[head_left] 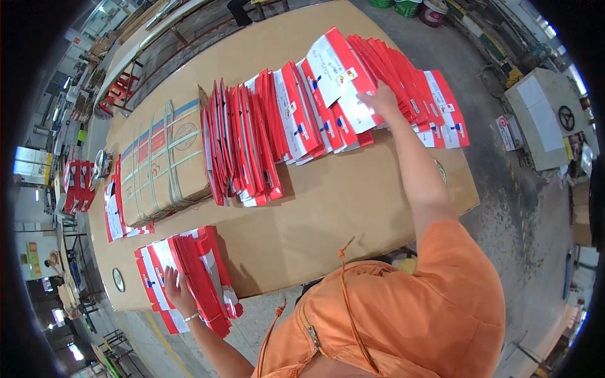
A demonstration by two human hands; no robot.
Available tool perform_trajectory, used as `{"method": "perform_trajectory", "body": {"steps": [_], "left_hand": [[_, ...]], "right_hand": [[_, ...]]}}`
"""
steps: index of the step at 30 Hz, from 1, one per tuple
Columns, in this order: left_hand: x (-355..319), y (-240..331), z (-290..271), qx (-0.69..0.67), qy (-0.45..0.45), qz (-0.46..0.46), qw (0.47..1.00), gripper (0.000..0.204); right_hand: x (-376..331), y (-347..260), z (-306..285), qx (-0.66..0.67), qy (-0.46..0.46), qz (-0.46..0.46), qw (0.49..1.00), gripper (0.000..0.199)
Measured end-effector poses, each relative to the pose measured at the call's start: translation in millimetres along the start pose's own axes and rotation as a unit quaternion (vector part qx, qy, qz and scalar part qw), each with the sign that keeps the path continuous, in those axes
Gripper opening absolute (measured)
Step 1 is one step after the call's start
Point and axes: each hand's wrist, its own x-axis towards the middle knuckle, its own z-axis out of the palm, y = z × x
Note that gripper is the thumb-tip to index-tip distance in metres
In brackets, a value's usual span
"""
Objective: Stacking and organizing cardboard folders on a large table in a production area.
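My right hand (381, 101) reaches out to the far right and grips the near edge of a red and white flat carton (341, 70). That carton leans at the front of a long row of similar flat cartons (252, 132), which stand and lean against one another. On the near left, my left hand (179, 292) lies with its fingers stretched out over a smaller pile of red and white flat cartons (203, 264). More of them fan out to the right of my right hand as overlapping cartons (403, 82).
A brown cardboard box (167, 160) tied with pale straps stands left of the row, with more red and white cartons (113, 208) beside it. Everything rests on a wide tan table (315, 214). Buckets (432, 11) and a grey machine with a handwheel (545, 116) stand beyond it.
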Motion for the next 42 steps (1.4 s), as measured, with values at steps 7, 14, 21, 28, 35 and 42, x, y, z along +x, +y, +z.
{"method": "perform_trajectory", "body": {"steps": [7,14,21,28,35,42], "left_hand": [[13.3,94.8,59.1,-0.086,-0.097,0.040,0.991,0.036],[1.4,163.8,118.8,-0.034,-0.236,0.130,0.962,0.040],[-29.1,107.7,116.3,0.053,-0.306,0.064,0.948,0.042],[-41.9,123.7,136.1,0.074,-0.357,0.044,0.930,0.039],[-45.8,113.4,142.0,0.047,-0.364,0.005,0.930,0.038],[-51.3,93.6,140.6,0.054,-0.362,-0.008,0.930,0.039]], "right_hand": [[-94.2,-142.1,-67.5,0.083,-0.029,-0.244,0.966,0.030],[-43.0,-81.5,-65.6,0.163,-0.026,-0.100,0.981,0.036],[22.7,40.1,-37.4,-0.120,-0.109,0.050,0.985,0.057],[18.1,11.8,-19.3,-0.204,-0.028,0.065,0.976,0.106],[33.8,11.6,-12.2,-0.160,-0.104,0.113,0.975,0.103],[50.3,18.9,-10.5,-0.144,-0.123,0.134,0.973,0.117]]}}
